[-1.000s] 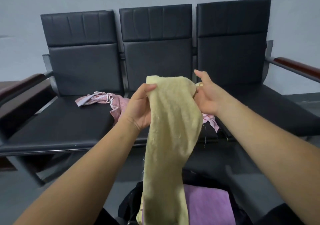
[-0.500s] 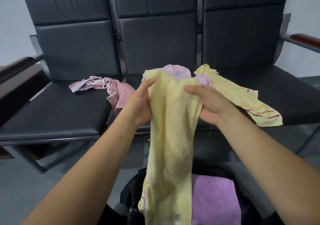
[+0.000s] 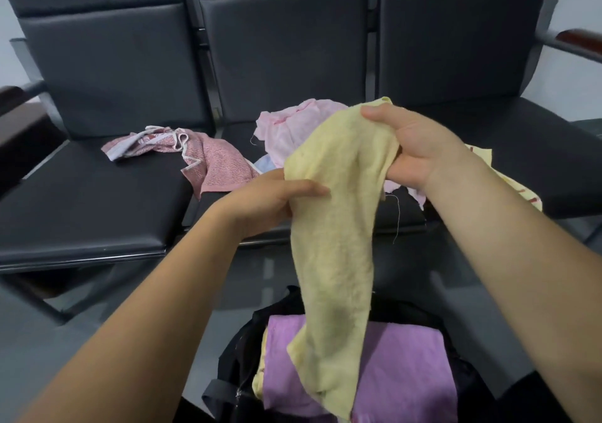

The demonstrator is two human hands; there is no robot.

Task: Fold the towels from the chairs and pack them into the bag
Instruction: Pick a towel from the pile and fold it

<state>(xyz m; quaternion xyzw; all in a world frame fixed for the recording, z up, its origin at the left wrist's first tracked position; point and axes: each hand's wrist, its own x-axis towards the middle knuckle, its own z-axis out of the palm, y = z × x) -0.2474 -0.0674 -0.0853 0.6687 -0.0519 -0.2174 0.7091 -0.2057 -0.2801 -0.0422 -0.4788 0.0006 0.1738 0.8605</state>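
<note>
Black chairs [image 3: 97,194] ahead, patterned pink towel [image 3: 215,161] and pale pink towel [image 3: 293,126] on the seats. Black bag [image 3: 241,357] below, purple towel [image 3: 407,357] inside, partly hidden by the hanging yellow towel [image 3: 335,227]. Your left hand [image 3: 260,204] and right hand [image 3: 420,148]: fingers grasping its top.

Black chairs [image 3: 107,73], pale wall [image 3: 583,2], grey floor [image 3: 35,354]

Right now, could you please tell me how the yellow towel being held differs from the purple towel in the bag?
The yellow towel hangs long and unfolded, gripped by the left hand and the right hand; the purple towel lies folded flat in the black bag. The yellow towel is pale and rumpled; the purple towel is smooth and darker. Both are plain, unpatterned cloth.
</note>
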